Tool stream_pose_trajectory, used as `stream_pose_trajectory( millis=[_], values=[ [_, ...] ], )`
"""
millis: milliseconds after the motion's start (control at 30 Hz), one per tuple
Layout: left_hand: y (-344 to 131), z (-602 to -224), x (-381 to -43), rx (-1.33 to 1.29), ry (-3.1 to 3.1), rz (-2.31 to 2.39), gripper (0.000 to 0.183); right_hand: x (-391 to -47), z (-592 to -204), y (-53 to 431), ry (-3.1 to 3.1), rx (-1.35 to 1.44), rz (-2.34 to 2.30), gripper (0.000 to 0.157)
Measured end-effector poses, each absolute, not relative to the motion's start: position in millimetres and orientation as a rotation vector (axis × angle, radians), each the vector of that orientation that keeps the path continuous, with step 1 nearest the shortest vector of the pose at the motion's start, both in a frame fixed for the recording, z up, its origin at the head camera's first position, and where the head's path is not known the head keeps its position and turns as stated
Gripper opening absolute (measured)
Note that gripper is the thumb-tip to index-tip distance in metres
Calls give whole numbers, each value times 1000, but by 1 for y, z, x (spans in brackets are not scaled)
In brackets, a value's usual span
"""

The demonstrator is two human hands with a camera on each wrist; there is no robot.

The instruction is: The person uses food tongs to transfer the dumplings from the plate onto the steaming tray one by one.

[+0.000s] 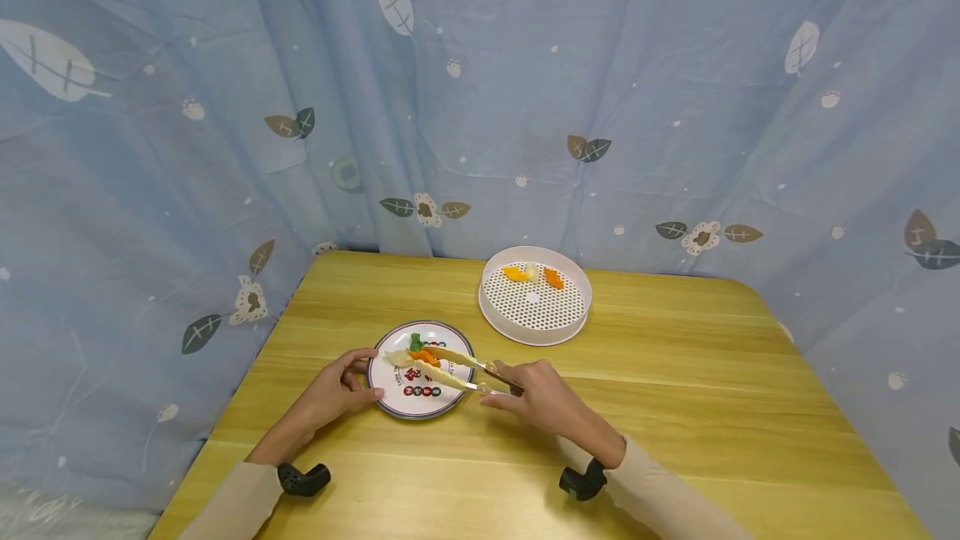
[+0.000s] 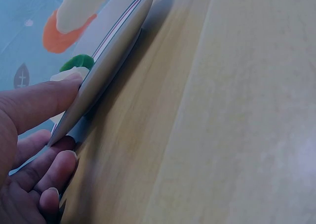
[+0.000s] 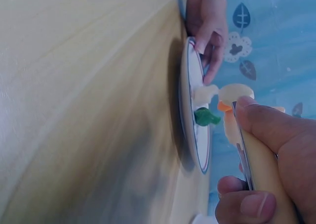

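My left hand pinches the left rim of a round white plate with blue edge lines and red and blue printing. In the left wrist view one digit lies over the rim and other fingers are below it. My right hand grips metal tongs with cream-coloured ends, reaching in over the plate from the right. Between the tong ends is an orange piece. A green piece and a white piece lie on the plate; their exact kind does not show.
Behind the plate and to its right stands a round white tray with a perforated bottom and raised wall. It holds a yellow piece, a white one and an orange one. The wooden table backs onto a blue patterned curtain.
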State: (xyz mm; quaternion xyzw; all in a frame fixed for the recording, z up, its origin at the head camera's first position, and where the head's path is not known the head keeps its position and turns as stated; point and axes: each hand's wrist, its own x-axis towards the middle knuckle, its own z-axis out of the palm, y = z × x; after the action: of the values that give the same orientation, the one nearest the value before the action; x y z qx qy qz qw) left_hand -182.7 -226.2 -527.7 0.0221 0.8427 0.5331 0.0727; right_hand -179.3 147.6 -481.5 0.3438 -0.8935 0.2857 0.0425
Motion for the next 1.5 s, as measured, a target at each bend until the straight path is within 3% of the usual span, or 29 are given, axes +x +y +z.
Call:
stream_pose_trajectory(
  millis=[200,767,1200,1500],
  values=[
    [-227,-527,-182,82,2526,1617,69,-185,-476,152,-2757,1022,836,59],
    [-226,-527,-184,65,2530,1608,69,-202,-466,171,-2619,972,881,22],
    [-227,-527,-182,70,2507,1620,70,-214,-466,186,-2635,855,841,26],
    [-227,-526,-182,76,2505,1626,70,-228,-467,193,-2631,830,806,40]
  ],
)
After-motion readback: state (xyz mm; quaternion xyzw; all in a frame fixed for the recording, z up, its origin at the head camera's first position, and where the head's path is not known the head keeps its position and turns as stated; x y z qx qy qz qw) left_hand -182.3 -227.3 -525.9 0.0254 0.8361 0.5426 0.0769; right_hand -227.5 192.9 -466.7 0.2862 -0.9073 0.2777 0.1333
